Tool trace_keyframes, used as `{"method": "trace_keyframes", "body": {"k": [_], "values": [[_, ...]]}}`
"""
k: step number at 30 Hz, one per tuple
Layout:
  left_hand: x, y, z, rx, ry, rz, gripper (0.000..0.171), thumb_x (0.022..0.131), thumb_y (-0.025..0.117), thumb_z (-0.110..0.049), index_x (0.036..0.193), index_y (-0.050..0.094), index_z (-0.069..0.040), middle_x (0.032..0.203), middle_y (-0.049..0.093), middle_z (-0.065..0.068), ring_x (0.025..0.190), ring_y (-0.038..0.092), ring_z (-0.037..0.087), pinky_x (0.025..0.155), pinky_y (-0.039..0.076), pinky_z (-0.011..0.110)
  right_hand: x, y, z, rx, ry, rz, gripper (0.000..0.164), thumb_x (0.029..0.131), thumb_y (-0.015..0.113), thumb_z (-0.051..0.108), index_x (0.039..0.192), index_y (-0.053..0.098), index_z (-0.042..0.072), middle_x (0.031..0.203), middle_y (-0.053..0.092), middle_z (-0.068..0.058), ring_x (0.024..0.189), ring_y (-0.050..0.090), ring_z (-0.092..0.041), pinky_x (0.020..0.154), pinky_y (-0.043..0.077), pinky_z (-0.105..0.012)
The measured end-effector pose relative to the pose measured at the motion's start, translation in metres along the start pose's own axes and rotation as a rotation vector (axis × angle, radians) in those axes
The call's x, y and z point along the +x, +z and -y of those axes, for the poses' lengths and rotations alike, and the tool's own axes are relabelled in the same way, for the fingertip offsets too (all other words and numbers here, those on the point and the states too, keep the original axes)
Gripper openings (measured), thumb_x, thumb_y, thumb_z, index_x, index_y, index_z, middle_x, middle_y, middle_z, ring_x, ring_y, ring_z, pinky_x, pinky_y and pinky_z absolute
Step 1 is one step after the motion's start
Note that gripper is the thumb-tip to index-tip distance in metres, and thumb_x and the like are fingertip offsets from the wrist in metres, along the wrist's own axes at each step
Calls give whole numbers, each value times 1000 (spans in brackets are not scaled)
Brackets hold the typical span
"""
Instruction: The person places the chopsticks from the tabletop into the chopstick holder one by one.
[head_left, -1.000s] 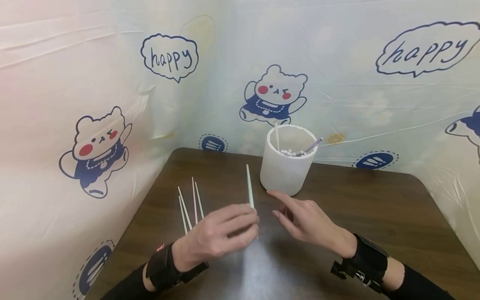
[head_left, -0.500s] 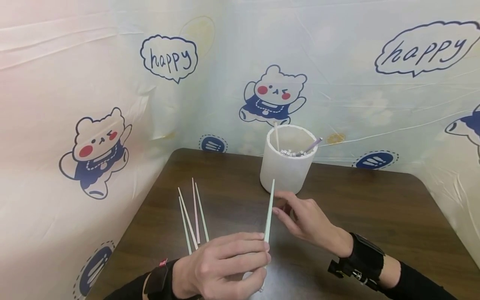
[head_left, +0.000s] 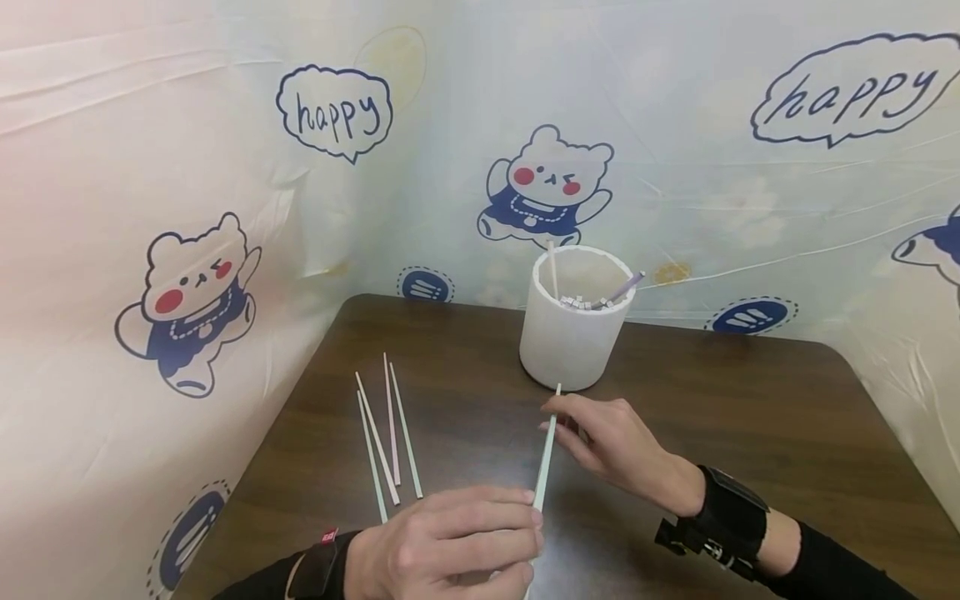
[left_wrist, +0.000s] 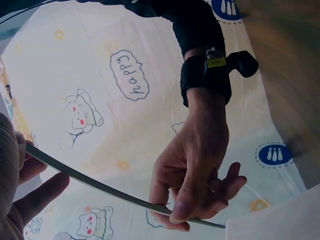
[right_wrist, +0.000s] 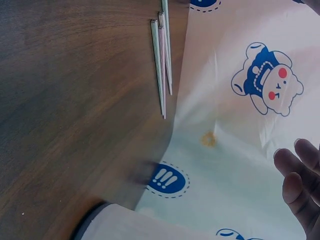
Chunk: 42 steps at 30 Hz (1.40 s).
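In the head view my left hand (head_left: 457, 546) grips a pale green chopstick (head_left: 546, 467), which slants up and away over the table. My right hand (head_left: 611, 437) pinches the chopstick near its thin far end, thumb and index finger on either side, as the left wrist view also shows. The other fingers of the right hand are loosely bent. Just beyond this hand stands a white cylindrical holder (head_left: 566, 346) with several square-ended sticks inside. To the left, several chopsticks (head_left: 393, 433) in green, white and pink lie on the table. The left hand hides the chopstick's near end.
The dark brown wooden table (head_left: 720, 417) has rounded back corners. A pale curtain (head_left: 660, 100) printed with bears and "happy" bubbles stands close behind and to the left. One purple stick (head_left: 628, 287) leans out over the holder's right rim.
My left hand has moved right and nearer to me, bringing the green chopstick over to the right hand. The right thumb and index finger have closed on its thin end.
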<state>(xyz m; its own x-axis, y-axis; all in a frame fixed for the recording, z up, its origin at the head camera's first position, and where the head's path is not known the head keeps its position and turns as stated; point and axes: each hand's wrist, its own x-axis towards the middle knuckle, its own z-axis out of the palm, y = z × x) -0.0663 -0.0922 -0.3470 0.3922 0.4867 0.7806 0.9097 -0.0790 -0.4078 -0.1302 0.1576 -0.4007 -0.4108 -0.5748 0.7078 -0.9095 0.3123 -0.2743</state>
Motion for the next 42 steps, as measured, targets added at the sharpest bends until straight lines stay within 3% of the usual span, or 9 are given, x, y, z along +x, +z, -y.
{"method": "trace_keyframes", "body": {"k": [6,12,17,23,28,31,36,38,42], "values": [[1,-1,0,-6,-4,5,16,100,62,-1,90,73,-2,95,76,9,95,75,23,96,63,39,1,1,1,21,-28,16,22,108,59,26,112,66,6,81,68,6,62,54,2,58,47,-9],[2,4,12,4,30,-74,17,104,58,-3,90,66,2,91,76,11,89,76,22,94,64,37,2,-2,1,12,-38,5,21,108,58,25,113,67,7,82,67,7,60,49,3,56,43,-7],[2,9,27,8,4,-97,5,98,67,3,97,62,3,96,76,17,92,76,25,96,63,35,5,-8,-3,25,-23,-8,24,110,53,26,112,68,8,81,66,7,57,43,2,56,37,-4],[14,15,57,42,-60,-121,14,94,67,7,104,59,1,102,73,23,96,74,27,97,62,30,17,-22,-16,-12,-28,-65,32,111,50,27,111,67,0,80,67,0,58,47,-1,54,42,-9],[38,20,89,-37,-212,-200,25,90,68,13,111,57,4,103,71,24,96,74,30,97,62,33,39,-42,-35,-84,-26,-143,37,112,47,28,108,68,-3,73,62,-1,58,49,-3,54,44,-14],[52,24,108,-61,-319,-216,29,90,69,15,115,58,5,105,72,22,98,74,28,98,62,30,49,-55,-46,-103,30,-156,40,112,46,32,108,66,-3,75,62,-3,61,52,-5,57,44,-15],[68,33,142,-11,-415,-148,21,96,67,7,117,65,8,109,75,18,100,73,21,97,58,19,60,-70,-61,-93,136,-113,17,109,54,9,121,59,-2,85,63,-10,69,54,-4,66,44,-15],[71,37,153,-9,-469,-118,22,98,67,2,119,66,8,112,76,18,104,74,20,96,57,17,63,-73,-67,-84,177,-96,19,103,58,-4,123,58,-2,86,64,-12,69,54,-4,68,44,-13],[73,42,167,-37,-554,-97,27,100,68,-2,124,65,9,117,76,18,109,73,20,96,56,16,65,-74,-76,-80,224,-101,12,100,61,-8,111,61,-6,78,63,-12,65,53,-4,66,44,-12]]}}
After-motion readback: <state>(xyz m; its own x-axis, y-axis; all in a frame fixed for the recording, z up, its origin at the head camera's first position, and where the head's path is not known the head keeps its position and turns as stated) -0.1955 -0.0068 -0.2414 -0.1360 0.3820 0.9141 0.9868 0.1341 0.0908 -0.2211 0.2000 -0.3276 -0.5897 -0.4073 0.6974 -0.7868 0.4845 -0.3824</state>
